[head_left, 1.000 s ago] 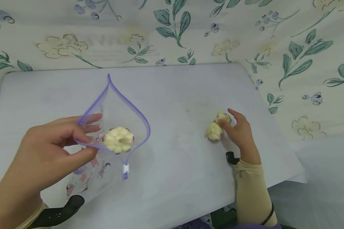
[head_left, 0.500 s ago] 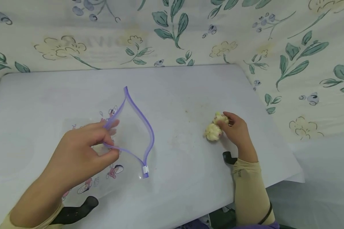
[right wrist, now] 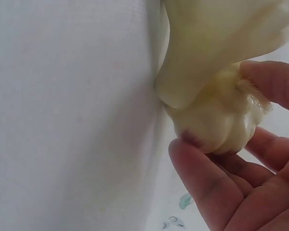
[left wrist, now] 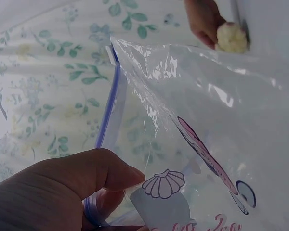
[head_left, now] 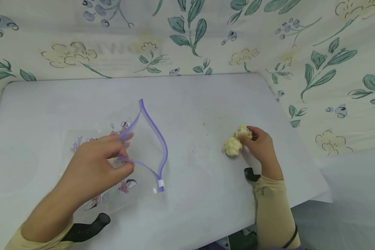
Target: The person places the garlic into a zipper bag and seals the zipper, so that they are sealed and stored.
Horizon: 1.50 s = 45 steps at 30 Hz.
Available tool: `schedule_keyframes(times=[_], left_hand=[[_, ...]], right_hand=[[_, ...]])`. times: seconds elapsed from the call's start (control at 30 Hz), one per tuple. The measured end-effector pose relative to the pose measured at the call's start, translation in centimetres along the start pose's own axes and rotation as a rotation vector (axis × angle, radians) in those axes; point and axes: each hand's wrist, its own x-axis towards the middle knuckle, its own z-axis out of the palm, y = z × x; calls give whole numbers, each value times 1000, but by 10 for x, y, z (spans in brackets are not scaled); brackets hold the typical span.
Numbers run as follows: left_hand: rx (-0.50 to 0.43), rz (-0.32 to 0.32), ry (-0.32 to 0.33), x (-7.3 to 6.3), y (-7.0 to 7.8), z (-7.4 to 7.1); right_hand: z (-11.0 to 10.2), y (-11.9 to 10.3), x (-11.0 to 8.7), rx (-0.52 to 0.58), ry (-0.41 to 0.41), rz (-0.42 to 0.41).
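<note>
My left hand (head_left: 95, 161) pinches the near rim of a clear zip bag (head_left: 166, 150) between thumb and fingers. The bag has a purple zip strip, a white slider (head_left: 160, 183) and pink printed figures, and its mouth gapes wide. To the right, my right hand (head_left: 262, 144) holds a garlic bulb (head_left: 243, 132) with thumb and fingertips. A second garlic bulb (head_left: 232, 147) rests on the table against it. The right wrist view shows the held bulb (right wrist: 221, 125) with its dry root tuft, behind the other bulb (right wrist: 221, 43). Any contents of the bag are hidden by my left hand.
Everything stands on a white table (head_left: 190, 198), with small crumbs near its middle. A floral curtain (head_left: 118, 55) borders the back and right side. Dark curved mounts (head_left: 87, 229) are strapped at both wrists.
My left hand has moved the bag to the right and lowered it; the garlic bulb seen through its mouth has gone from sight. My right fingers have closed round the far bulb.
</note>
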Motion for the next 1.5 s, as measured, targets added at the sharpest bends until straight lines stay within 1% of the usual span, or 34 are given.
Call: schedule_keyframes(times=[0.3,0.47,0.73,0.97,1.13,1.37,1.5], left_hand=[[4,-36,-29,-1,-1,1],[-15,-51,-32,-1,-1,0],[8,-27,-17,-1,-2,0],[28,-50,-37,-2,-1,-3],[43,-43,-47,-2,0,-4],[37,-47,-53,-2,1,-4],[23,-53,-55,-2,1,-5]], right_hand=[[-1,-1,-3,23,17,11],[1,-1,-3,17,34,-7],[2,2,-3,-16,71,-50],[2,0,-5,-9,81,-48],[4,0,-6,-13,96,-48],[4,-1,-7,-16,145,-118],[2,-5,-10,0,162,-141]])
